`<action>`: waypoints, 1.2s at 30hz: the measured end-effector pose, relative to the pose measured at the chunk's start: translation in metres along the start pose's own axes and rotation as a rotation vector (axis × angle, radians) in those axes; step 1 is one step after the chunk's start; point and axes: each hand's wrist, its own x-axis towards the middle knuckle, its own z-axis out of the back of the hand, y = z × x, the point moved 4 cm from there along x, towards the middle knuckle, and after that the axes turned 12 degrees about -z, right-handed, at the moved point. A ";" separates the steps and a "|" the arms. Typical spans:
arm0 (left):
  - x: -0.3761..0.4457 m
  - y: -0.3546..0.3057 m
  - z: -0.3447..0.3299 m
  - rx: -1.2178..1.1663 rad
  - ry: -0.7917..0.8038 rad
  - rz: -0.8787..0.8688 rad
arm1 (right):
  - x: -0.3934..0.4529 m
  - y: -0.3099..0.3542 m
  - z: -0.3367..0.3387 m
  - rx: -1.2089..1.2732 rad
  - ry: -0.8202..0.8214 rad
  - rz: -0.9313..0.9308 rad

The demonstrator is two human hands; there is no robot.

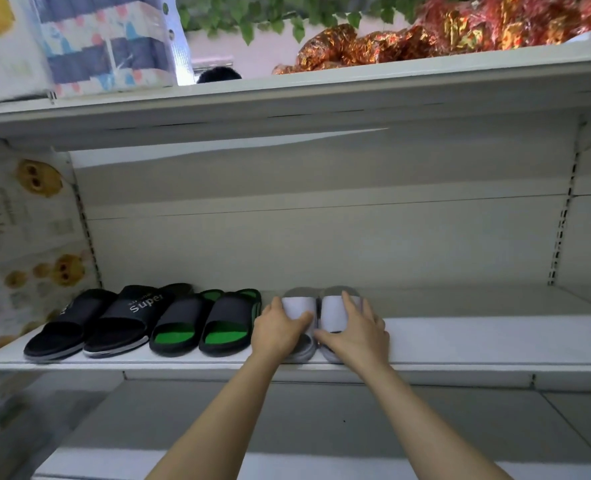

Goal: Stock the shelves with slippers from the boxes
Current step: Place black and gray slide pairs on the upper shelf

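Observation:
A pair of white and grey slippers stands on the white middle shelf (477, 337), toes pointing back. My left hand (278, 329) grips the left white slipper (301, 306) over its strap. My right hand (356, 329) lies on the right white slipper (332, 308), fingers spread over its strap. To their left stand a black pair with green insoles (205, 323) and a black pair (89, 323), one strap reading "Super". The heels of the white pair are partly hidden by my hands.
The shelf runs on to the right of the white pair. Packs of tissue paper (20, 237) stand at the left end. The upper shelf (321, 84) carries paper rolls (107, 43) and shiny red-gold decorations (425, 39). A lower shelf (287, 427) lies beneath.

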 end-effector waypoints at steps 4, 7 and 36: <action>0.005 0.005 0.002 0.038 -0.016 -0.002 | 0.008 0.000 -0.002 -0.002 -0.025 -0.011; 0.007 0.004 0.002 0.060 -0.010 -0.009 | 0.012 0.001 -0.003 0.039 -0.013 0.003; -0.016 -0.011 0.032 0.126 0.031 -0.184 | -0.008 -0.003 0.023 0.064 -0.122 0.093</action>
